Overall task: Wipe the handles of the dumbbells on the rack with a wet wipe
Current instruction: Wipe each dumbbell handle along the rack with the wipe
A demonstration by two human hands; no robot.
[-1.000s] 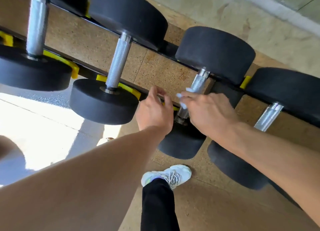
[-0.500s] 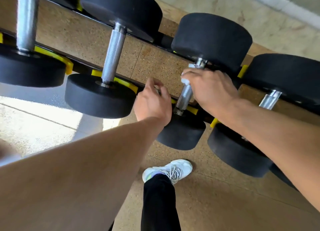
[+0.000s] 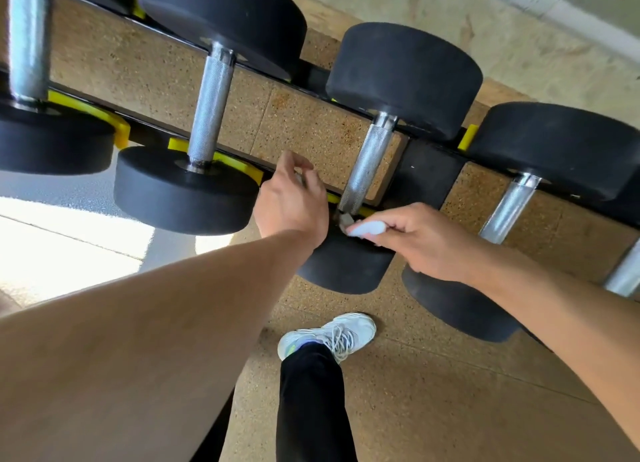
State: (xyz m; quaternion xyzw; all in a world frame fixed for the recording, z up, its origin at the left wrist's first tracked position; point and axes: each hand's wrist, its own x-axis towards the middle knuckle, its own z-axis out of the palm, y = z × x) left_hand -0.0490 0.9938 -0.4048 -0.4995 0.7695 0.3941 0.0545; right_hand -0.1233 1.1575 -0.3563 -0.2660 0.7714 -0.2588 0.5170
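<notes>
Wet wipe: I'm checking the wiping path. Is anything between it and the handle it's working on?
Nothing visible. The right hand pinches the wet wipe right at the near end of the handle; the left hand sits beside, off the bar.

A: We see black dumbbell heads [image 3: 405,81], silver knurled handles [image 3: 369,160], yellow rack cradles [image 3: 86,110], pale white wipe [image 3: 365,227].

B: We add tan speckled floor [image 3: 433,392], white sneaker [image 3: 329,335], black trouser leg [image 3: 311,409].

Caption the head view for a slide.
Right hand pinches a wet wipe at the near end of a dumbbell handle; left hand hovers beside it.
</notes>
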